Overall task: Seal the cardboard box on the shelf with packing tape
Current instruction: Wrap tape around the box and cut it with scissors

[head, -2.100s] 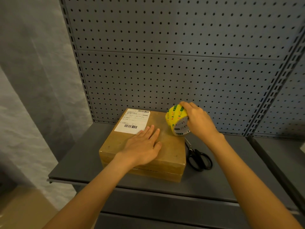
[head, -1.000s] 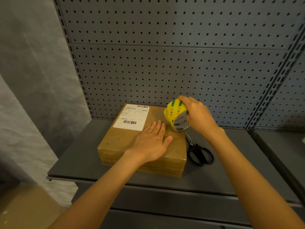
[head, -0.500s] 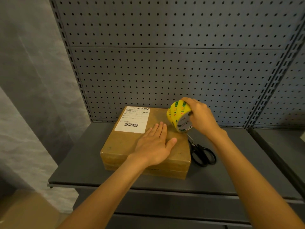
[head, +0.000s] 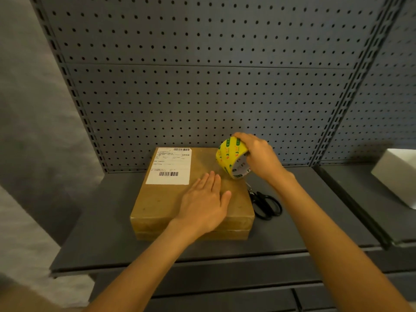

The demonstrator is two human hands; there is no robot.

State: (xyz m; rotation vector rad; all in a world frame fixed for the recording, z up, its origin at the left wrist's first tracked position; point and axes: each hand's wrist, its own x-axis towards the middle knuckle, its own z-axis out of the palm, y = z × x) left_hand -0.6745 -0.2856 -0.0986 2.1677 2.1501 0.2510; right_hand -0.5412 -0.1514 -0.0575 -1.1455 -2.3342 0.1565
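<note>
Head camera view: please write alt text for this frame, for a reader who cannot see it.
A person's left hand presses flat on a closed cardboard box on a grey metal shelf, while the right hand grips a yellow roll of packing tape at the box's far right corner. Black scissors lie right of the box, before a pegboard back panel.

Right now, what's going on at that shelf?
A person is taping up a box on the shelf. The left hand lies flat on its top, pressing it. The right hand holds a yellow tape roll on edge at the box's far right corner. Scissors lie beside the box, untouched.
</note>
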